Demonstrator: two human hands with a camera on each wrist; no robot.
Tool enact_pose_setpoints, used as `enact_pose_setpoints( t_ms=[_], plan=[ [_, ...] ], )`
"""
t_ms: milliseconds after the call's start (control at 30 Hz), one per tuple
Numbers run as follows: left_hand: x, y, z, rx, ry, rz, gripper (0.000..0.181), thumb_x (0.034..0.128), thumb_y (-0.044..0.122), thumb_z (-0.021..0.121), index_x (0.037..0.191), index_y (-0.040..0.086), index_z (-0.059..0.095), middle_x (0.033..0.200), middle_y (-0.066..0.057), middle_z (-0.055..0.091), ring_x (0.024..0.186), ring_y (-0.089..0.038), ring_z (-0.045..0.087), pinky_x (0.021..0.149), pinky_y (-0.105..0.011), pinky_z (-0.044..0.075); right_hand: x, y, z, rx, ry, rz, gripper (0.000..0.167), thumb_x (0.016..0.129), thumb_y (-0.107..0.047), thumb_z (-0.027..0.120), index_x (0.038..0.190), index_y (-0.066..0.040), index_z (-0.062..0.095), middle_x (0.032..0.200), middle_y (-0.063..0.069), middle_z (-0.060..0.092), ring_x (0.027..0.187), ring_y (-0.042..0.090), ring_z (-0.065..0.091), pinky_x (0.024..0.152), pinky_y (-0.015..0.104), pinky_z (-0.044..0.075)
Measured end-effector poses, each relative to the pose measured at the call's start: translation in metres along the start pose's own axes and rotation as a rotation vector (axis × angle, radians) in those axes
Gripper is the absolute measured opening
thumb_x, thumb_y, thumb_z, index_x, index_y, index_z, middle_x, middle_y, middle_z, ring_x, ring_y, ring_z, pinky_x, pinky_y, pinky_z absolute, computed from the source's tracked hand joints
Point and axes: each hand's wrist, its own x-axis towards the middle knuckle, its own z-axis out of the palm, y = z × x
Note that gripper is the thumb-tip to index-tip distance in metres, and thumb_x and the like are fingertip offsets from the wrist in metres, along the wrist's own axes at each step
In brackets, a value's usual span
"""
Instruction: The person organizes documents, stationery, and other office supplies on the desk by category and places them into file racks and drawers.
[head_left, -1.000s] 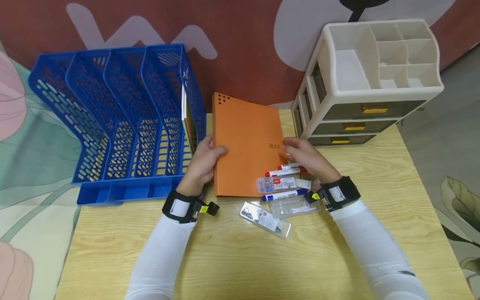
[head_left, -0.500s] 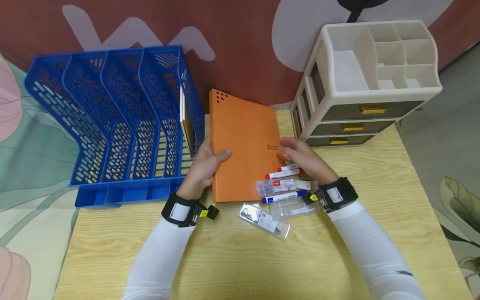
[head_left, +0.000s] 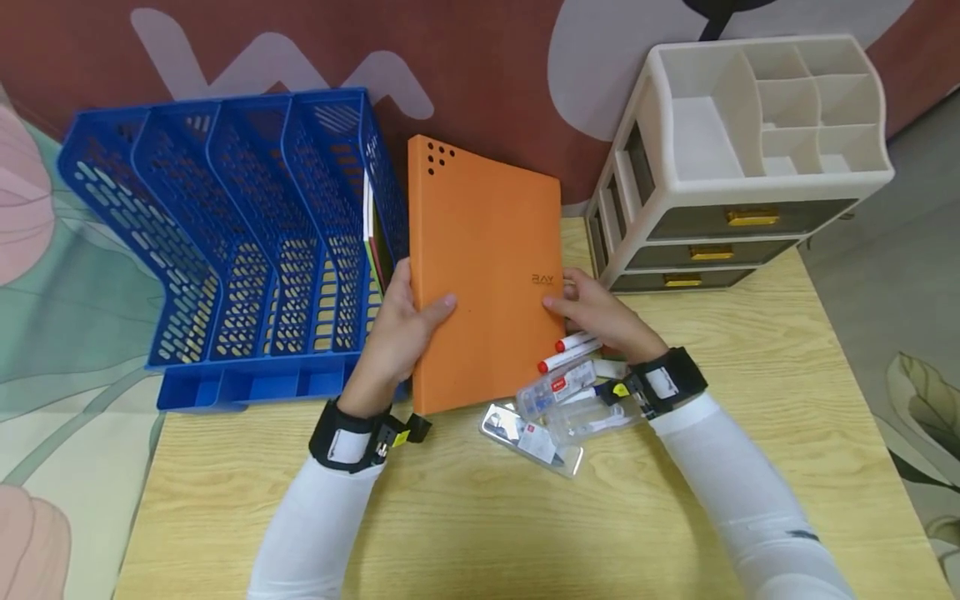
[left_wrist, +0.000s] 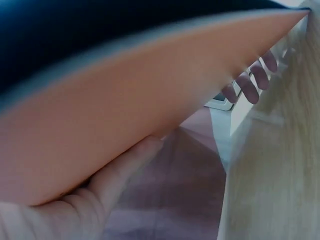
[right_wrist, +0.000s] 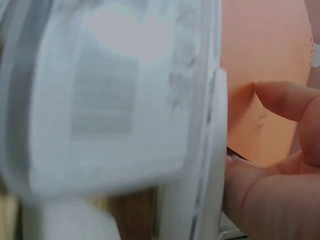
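An orange folder [head_left: 487,250] with "RAY" printed on its cover is tilted up from the table between both hands. My left hand [head_left: 397,337] grips its spine side, thumb on the cover and the other fingers behind. At the opposite edge my right hand [head_left: 609,315] holds it, thumb on the cover; its fingertips [left_wrist: 248,89] show under the folder in the left wrist view. Red-capped markers [head_left: 570,358] and a clear plastic box [head_left: 557,388] lie against the folder's lower right edge. A labelled clear case [right_wrist: 105,105] looms large and blurred in the right wrist view.
A blue file rack [head_left: 247,292] with thin books [head_left: 372,229] in its right slot stands at left. At right is a white drawer organizer [head_left: 750,158]. A flat clear case [head_left: 531,440] lies on the wooden table [head_left: 480,525], near another transparent case [head_left: 588,419].
Both hands have raised and tilted the folder, its far edge shifting up in view. My right thumb has moved onto the cover. The markers and plastic box beside it have turned and slid.
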Motion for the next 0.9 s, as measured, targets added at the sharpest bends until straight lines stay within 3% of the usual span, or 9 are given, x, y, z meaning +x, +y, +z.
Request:
enact_pose_setpoints(
  t_ms=[167, 333, 433, 600, 900],
  plan=[
    [-0.005, 0.007, 0.001, 0.078, 0.016, 0.074, 0.056, 0.0994, -0.005, 0.058, 0.149, 0.004, 0.033, 0.135, -0.023, 0.057, 0.118, -0.038, 0.062, 0.096, -0.050, 0.052, 0.001, -0.003, 0.003, 0.158, 0.004, -0.025, 0.056, 0.106, -0.010, 0.056, 0.153, -0.003, 0.026, 0.135, 0.028, 0.060, 0.110, 0.024, 0.070, 0.091, 0.038, 0.061],
    [-0.013, 0.018, 0.001, 0.161, 0.029, 0.154, 0.057, 0.0966, -0.004, 0.063, 0.147, 0.005, 0.038, 0.129, -0.020, 0.060, 0.114, -0.035, 0.062, 0.094, -0.050, 0.051, -0.003, -0.009, 0.006, 0.261, 0.016, -0.105, 0.050, 0.106, -0.006, 0.055, 0.148, -0.008, 0.029, 0.121, 0.009, 0.069, 0.103, 0.013, 0.071, 0.089, 0.031, 0.061],
    [-0.019, 0.025, 0.001, 0.202, 0.031, 0.204, 0.059, 0.0952, -0.003, 0.066, 0.147, 0.007, 0.041, 0.127, -0.018, 0.061, 0.110, -0.034, 0.063, 0.092, -0.049, 0.051, -0.004, -0.012, 0.009, 0.299, 0.039, -0.149, 0.049, 0.106, -0.006, 0.055, 0.147, -0.013, 0.029, 0.128, 0.009, 0.066, 0.109, 0.012, 0.069, 0.092, 0.028, 0.059],
    [-0.026, 0.030, 0.000, 0.218, 0.020, 0.266, 0.058, 0.0953, -0.003, 0.066, 0.147, 0.007, 0.042, 0.127, -0.019, 0.062, 0.110, -0.034, 0.065, 0.090, -0.049, 0.053, -0.007, -0.016, 0.013, 0.312, 0.100, -0.236, 0.044, 0.105, -0.008, 0.057, 0.141, -0.020, 0.033, 0.149, 0.021, 0.053, 0.120, 0.015, 0.064, 0.100, 0.027, 0.054],
    [-0.029, 0.031, -0.009, 0.185, -0.008, 0.333, 0.060, 0.0924, -0.006, 0.069, 0.145, 0.004, 0.041, 0.131, -0.016, 0.060, 0.114, -0.030, 0.064, 0.094, -0.046, 0.054, -0.018, -0.023, 0.019, 0.310, 0.235, -0.447, 0.045, 0.103, -0.006, 0.060, 0.137, -0.021, 0.034, 0.147, 0.014, 0.057, 0.129, 0.017, 0.061, 0.109, 0.027, 0.050]
  ],
)
